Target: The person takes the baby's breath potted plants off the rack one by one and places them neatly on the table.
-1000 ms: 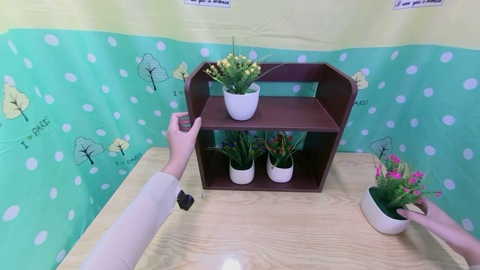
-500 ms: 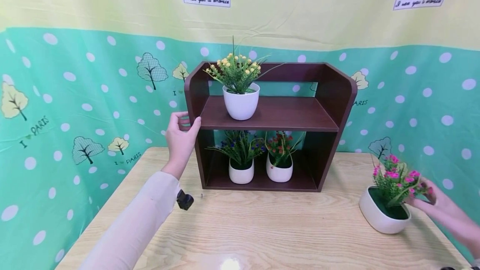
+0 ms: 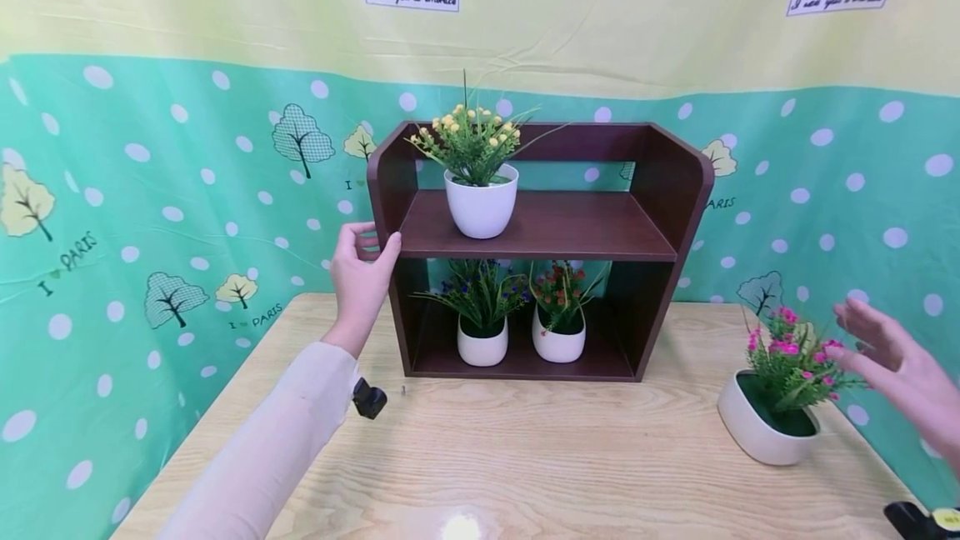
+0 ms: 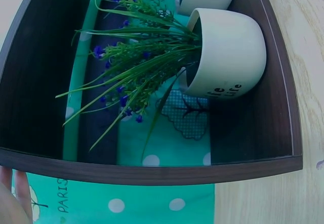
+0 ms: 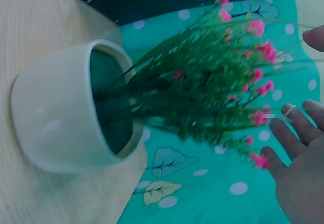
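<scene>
A dark brown two-tier shelf (image 3: 555, 223) stands on the table. My left hand (image 3: 362, 282) holds its left side panel, thumb on the front edge and fingers at the outer face. At the right, a white pot of pink artificial flowers (image 3: 765, 432) sits on the table. My right hand (image 3: 900, 365) is beside the pink blooms, fingers extended and thumb apart, holding nothing. In the right wrist view, the fingers (image 5: 298, 133) lie just past the flower tips.
A white pot with yellow flowers (image 3: 482, 202) stands on the upper tier, left of its middle. The lower tier holds a blue-flowered pot (image 3: 483, 347) and a red-flowered pot (image 3: 559, 344). A patterned curtain (image 3: 180, 148) hangs behind the wooden table (image 3: 540, 457).
My right hand has moved from the pot's rim up through the pink flowers and away to their right, its fingers straightening. The left hand and the pots stay put.
</scene>
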A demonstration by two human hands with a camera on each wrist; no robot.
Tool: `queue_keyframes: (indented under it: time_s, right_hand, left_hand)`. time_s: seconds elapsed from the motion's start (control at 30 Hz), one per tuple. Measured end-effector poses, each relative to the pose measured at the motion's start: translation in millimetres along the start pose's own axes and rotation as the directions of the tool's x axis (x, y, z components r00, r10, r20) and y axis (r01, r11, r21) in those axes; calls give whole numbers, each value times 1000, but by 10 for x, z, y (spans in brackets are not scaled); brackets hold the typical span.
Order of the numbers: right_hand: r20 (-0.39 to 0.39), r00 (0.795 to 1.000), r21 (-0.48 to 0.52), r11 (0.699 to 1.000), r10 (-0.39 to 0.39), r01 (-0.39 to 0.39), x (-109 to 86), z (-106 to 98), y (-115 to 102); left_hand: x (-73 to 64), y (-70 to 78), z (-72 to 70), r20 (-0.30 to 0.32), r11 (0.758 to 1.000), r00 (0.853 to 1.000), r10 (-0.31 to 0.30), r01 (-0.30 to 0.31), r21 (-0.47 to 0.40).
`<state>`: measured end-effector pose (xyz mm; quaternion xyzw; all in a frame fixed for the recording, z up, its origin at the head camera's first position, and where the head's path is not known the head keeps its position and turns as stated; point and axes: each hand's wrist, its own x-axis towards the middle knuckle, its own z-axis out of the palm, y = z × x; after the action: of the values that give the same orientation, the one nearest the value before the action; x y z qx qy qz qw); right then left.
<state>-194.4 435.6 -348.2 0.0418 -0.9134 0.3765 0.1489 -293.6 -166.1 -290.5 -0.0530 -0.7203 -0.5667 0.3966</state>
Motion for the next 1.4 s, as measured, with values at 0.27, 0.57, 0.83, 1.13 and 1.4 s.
queue_keyframes:
  time_s: [0.27,0.57,0.83,1.13,1.4]
  right_hand:
    - [28,999,-11,999,40,-40,69,-24,-254]
    - [35,998,3,999,-52,52,121,12,-536]
    - [42,981,-7,982,-187,188,171,111,-860]
    - [87,945,96,947,-314,306,274,224,-1141]
    - [116,917,163,918,-381,361,388,391,-1372]
  left_hand:
    - [-8,85,-2,8,1000,1000,-11,11,10]
    - [-8,57,19,-1,1000,1000,1,-1,16]
    - [81,-240,24,4,1000,1000,0,0,8]
    - [78,-250,33,8,1000,1000,11,-11,8]
    - [67,-256,22,7,1000,1000,5,-5,7]
